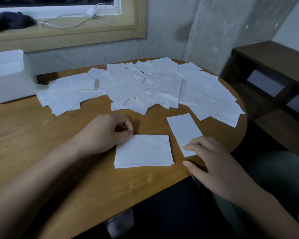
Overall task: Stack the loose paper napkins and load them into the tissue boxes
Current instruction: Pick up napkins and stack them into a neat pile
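The narrow napkin (pixel 184 133) lies just to the right of the small stack (pixel 143 150), near it but not touching. Its long side points away from the person and leans a little to the left at the far end. The stack's long side runs left to right, so I think the narrow napkin must be turned before it can sit flat on top. The right hand (pixel 212 163) is the nearer one. Its fingers (pixel 193 147) are out almost straight, and the tips rest on the near end of the narrow napkin, while the thumb lies on the table (pixel 41 152). It is pressing, not gripping. From those fingers the stack lies to the left. The left hand (pixel 109 133) sits at the stack's top left corner with its fingers (pixel 127 126) curled in, and it seems to hold nothing. The napkins are thin, soft, white paper with small wrinkles, so they may bend or slip. Many loose napkins (pixel 154 87) lie spread out farther back. A white tissue box (pixel 9 80) with smooth sides stands at the far left. The table is smooth brown wood.
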Demonstrator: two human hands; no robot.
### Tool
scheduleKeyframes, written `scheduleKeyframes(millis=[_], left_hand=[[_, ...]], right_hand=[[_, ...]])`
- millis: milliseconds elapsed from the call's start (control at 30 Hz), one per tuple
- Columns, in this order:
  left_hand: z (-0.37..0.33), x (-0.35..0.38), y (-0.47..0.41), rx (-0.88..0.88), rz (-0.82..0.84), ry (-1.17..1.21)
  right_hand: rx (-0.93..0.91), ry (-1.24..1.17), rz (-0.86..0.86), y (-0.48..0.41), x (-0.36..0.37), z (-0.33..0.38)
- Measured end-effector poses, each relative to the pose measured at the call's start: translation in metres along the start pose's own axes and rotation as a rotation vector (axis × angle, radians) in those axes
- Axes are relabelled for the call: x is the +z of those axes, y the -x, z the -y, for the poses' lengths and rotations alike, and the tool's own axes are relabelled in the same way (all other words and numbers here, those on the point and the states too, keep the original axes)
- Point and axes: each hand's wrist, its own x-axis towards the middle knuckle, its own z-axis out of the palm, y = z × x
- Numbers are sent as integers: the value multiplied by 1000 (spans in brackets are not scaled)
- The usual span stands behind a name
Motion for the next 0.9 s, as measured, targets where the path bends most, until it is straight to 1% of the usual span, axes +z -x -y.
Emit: scheduleKeyframes(millis=[133,233,400,533,667,800,900], left_hand=[[-8,3,3,65,-65,60],[-12,5,4,99,-59,64],[-15,8,6,135,-29,55],[-17,11,6,153,-23,96],[-20,15,8,175,-31,128],[-21,17,7,179,-54,168],[-25,14,8,213,-51,108]], right_hand=[[-2,-7,75,10,-9,-6],[-36,25,120,14,-11,-9],[-47,3,83,20,-10,-10],[-14,-7,8,23,-15,-10],[17,-50,-158,18,-22,-4],[77,-290,-335,6,-37,14],[28,-444,-375,-2,-47,35]])
